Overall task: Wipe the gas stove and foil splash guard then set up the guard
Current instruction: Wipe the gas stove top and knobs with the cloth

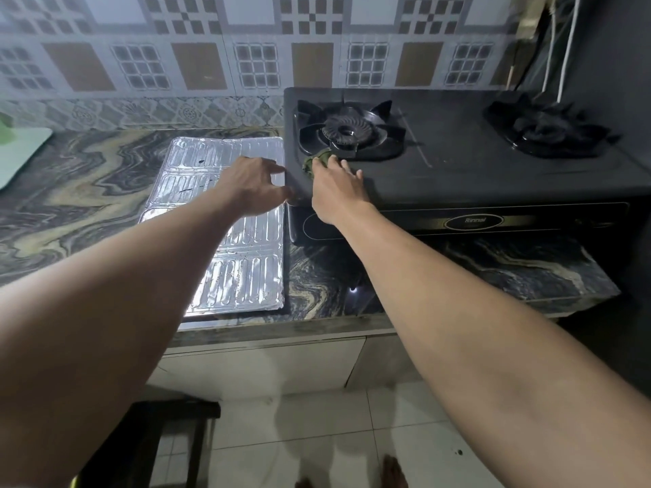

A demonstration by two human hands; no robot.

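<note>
A green cloth (315,163) is pressed by the right hand (336,191) at the stove's (458,163) 9 o'clock corner. The left hand (252,186) is spread open, gripping nothing. The foil guard (243,269) lies flat on the desk (88,191), apparently not yet wiped or erected.

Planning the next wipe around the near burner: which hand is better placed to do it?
Right. The right hand already presses the green cloth on the gas stove beside the near burner. The left hand is empty, at the stove's left edge over the foil splash guard.

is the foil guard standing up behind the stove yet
No, the foil guard lies flat on the counter to the left of the stove.
</note>
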